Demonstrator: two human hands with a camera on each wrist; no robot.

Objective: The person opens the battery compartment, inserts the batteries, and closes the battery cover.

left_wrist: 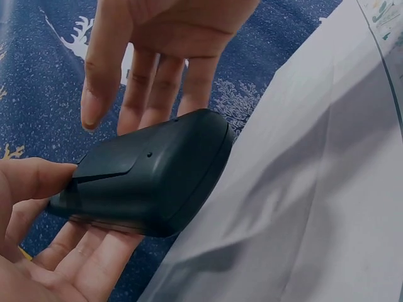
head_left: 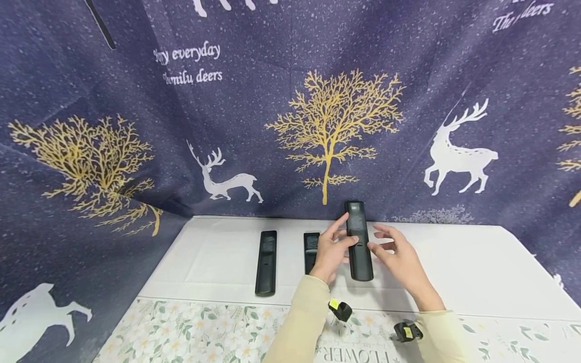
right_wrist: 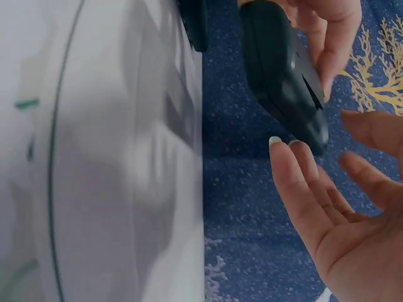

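A black remote control is held up off the white surface, its back with the battery cover facing the head camera. My left hand grips it from the left side, thumb on the back and fingers underneath. In the left wrist view the same remote shows its rounded end. My right hand is close to its right edge with fingers spread. The right wrist view shows a small gap between those fingertips and the remote.
Another black remote lies back up on the white table covering to the left. A second one lies partly hidden behind my left hand. A dark blue deer-print cloth hangs behind. A floral cloth covers the near edge.
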